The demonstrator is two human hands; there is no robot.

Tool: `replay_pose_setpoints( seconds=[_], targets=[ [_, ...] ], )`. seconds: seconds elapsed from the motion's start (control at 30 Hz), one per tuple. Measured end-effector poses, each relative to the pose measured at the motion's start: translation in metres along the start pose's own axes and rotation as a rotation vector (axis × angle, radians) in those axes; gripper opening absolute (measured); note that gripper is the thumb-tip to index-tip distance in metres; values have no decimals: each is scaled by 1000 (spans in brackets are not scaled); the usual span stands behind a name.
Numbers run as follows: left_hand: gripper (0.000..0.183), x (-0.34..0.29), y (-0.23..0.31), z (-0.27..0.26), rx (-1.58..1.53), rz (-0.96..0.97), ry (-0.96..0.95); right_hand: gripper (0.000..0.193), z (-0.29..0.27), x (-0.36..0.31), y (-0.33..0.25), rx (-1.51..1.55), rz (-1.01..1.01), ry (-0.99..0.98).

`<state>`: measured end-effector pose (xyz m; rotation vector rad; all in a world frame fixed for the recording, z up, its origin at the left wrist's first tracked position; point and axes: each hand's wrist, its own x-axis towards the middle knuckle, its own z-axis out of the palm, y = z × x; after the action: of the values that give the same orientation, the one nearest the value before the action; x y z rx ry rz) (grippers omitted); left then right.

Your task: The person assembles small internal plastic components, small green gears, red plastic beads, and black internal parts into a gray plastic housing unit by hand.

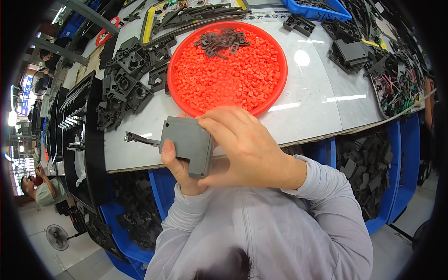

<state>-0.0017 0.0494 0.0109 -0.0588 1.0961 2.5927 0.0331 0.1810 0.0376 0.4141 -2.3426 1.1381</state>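
Both my hands hold a dark grey plastic housing above the table's near edge. My left hand grips it from below and the left, its thumb lying on the upper face. With fingers bent over the housing's right side, my right hand closes on it too; its fingertips are partly hidden. A thin dark arm with a metal end sticks out to the left of the housing. Just beyond my hands stands a round red tray full of small orange-red plastic pieces, with several dark clips heaped on them.
Dark plastic housings are piled left of the tray. At the right lie more dark parts and a tray of wired pieces. Blue bins with dark parts stand below the table edge. Another person is at far left.
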Motion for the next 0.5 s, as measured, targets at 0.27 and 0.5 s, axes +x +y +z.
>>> replay_pose_setpoints(
  seconds=[0.27, 0.5],
  targets=[
    [59, 9, 3, -4, 74, 37, -52, 79, 5, -5, 7, 65, 22, -49],
    [65, 4, -7, -1, 126, 282, -130, 59, 6, -10, 13, 916, 629, -120]
  ],
)
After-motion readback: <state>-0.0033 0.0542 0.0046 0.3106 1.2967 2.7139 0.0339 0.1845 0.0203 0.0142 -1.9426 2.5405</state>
